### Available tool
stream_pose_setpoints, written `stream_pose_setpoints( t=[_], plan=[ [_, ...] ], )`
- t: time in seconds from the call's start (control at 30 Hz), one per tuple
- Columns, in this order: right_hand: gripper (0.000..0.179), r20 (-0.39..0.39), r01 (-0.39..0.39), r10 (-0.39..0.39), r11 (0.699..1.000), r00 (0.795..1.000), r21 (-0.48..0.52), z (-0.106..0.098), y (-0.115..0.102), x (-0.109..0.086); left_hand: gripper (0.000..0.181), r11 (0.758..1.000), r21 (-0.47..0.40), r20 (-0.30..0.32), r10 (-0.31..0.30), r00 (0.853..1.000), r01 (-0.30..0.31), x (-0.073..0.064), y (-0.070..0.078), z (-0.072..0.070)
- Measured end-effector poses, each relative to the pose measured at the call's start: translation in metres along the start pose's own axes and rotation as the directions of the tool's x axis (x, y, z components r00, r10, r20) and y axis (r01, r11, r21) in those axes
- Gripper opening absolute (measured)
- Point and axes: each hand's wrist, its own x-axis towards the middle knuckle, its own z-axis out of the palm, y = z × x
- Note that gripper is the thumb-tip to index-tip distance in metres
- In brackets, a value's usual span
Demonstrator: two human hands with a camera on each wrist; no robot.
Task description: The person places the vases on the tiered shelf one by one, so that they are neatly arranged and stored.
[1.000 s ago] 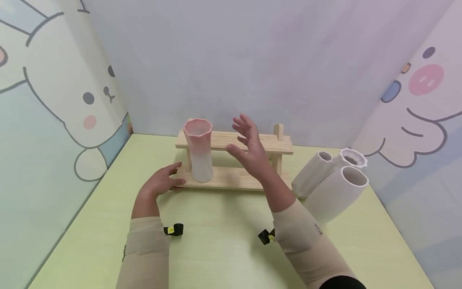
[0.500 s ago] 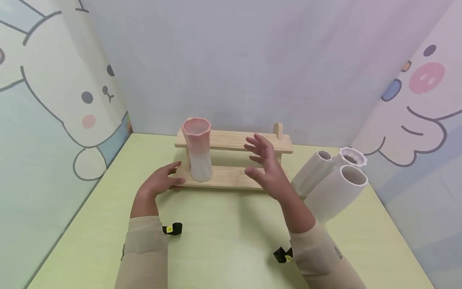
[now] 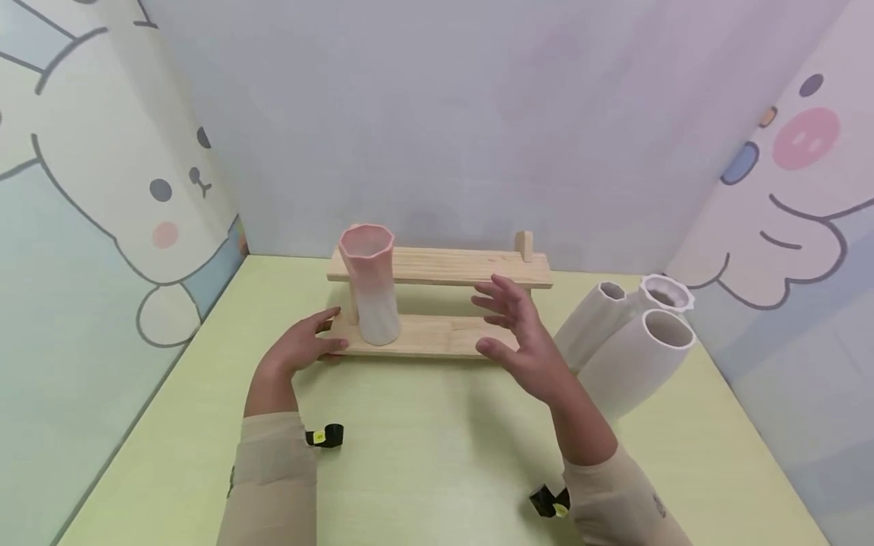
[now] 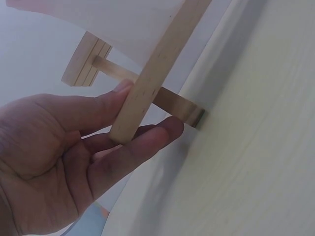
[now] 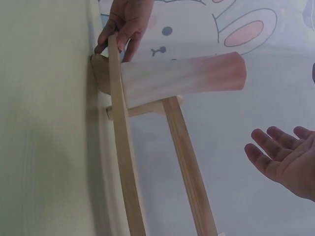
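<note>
– Holding anything, is the left grip (image 3: 299,345)?

– The left end of the lower board (image 3: 433,335) of the wooden shelf (image 3: 440,265) is pinched by it, thumb above and fingers beneath.

– And the right grip (image 3: 526,334)?

– Nothing is held by it; it is raised before the right part of the wooden shelf, fingers loosely spread.

– Where can the pink-and-white vase (image 3: 373,292) be found?

– It is stood upright on the lower board, near the left grip.

– Farther out?

– Three white vases (image 3: 631,364) are grouped on the counter (image 3: 423,440), right of the wooden shelf.
</note>
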Motion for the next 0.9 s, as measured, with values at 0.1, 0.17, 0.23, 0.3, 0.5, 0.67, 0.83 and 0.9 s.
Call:
stream_pose_setpoints(
  t=[0.1,0.17,0.23,0.3,0.5,0.67,0.83,0.9],
  plan=[
    [0.079,0.016,-0.003,0.003,1.0,1.0,-0.02,-0.005,-0.007,-0.001,0.087,1.0,0.007,0.0,0.0,1.0,0.0,0.0,-0.001,0.0],
    [0.079,0.029,-0.001,0.002,0.999,1.0,-0.039,-0.011,-0.014,-0.003,0.087,1.0,0.008,0.001,-0.005,1.0,0.005,0.0,-0.001,0.0],
    [0.077,0.038,0.007,-0.004,0.997,0.999,-0.073,-0.018,-0.023,-0.005,0.087,1.0,0.006,0.007,-0.006,1.0,0.006,-0.001,-0.001,0.0],
    [0.075,0.034,0.033,-0.029,0.994,0.999,-0.101,-0.028,-0.032,-0.009,0.087,1.0,0.008,0.01,-0.005,1.0,0.005,-0.001,0.0,0.0],
    [0.07,-0.1,0.225,-0.237,0.967,0.966,-0.121,-0.063,-0.059,-0.026,0.087,0.999,0.049,0.01,-0.005,1.0,0.004,-0.001,0.0,-0.003],
    [0.065,-0.265,0.365,-0.373,0.928,0.889,-0.08,-0.084,-0.074,-0.036,0.087,0.997,0.077,0.009,-0.013,1.0,0.012,-0.002,-0.002,-0.007],
    [0.065,-0.397,0.322,-0.356,0.935,0.846,-0.151,-0.111,-0.067,-0.045,0.088,0.997,0.07,-0.002,-0.037,0.999,0.037,-0.004,-0.005,-0.01],
    [0.064,-0.413,0.258,-0.316,0.947,0.854,-0.191,-0.125,-0.06,-0.05,0.089,0.996,0.071,-0.002,-0.047,0.999,0.047,-0.004,-0.007,-0.011]
  ],
)
